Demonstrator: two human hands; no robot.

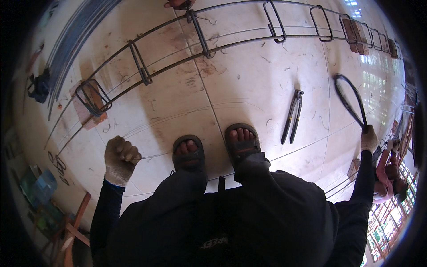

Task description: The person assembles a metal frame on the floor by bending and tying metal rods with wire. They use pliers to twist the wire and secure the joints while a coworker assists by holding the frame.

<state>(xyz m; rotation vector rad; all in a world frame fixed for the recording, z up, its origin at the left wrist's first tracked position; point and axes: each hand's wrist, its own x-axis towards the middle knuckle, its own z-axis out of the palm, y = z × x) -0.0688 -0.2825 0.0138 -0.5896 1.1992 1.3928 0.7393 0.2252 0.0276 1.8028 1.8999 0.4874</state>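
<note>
My left hand (121,160), in a pale work glove, is closed in a fist at the lower left. Thin tie wire (155,156) comes out of it, and long strands trail across the tiles past my sandals. My right hand (368,140), also gloved, reaches out at the right and grips the end of a dark, elongated loop, which looks like a steel stirrup (341,92). Between that loop and my feet lie end-cutting pincers (292,116) with dark handles, untouched. Ahead, long rebar rods (169,66) carry several spaced rectangular stirrups (139,63).
Bricks (95,104) prop up the rod frame near its left end, with another brick block (356,38) at the right. Another person's hand (180,3) touches the frame at the top. Someone in pink (383,171) is at the far right. More rods (75,40) lie upper left.
</note>
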